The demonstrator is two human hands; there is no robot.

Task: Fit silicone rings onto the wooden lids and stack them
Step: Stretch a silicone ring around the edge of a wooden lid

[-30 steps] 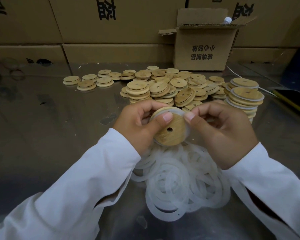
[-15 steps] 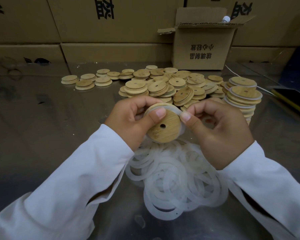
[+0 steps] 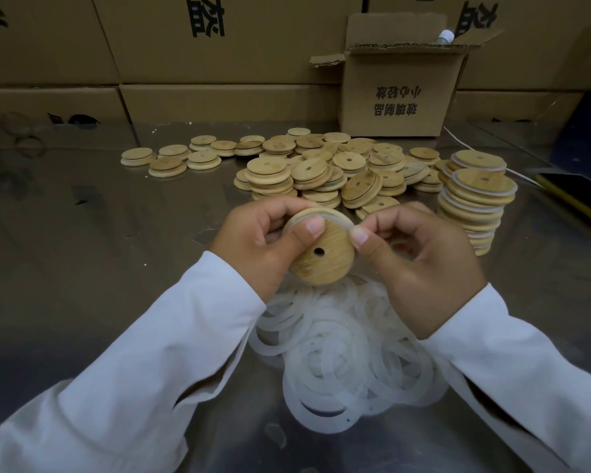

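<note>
Left hand [image 3: 253,247] pinching wooden lid [image 3: 321,254] on edge; right hand [image 3: 420,264], fingers pinched on silicone ring [image 3: 335,218], seating it at lid's upper-right rim.

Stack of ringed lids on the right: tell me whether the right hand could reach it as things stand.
Probably yes. The stack of ringed lids stands just beyond the right hand, nothing between, but both hands are busy holding the wooden lid.
</note>
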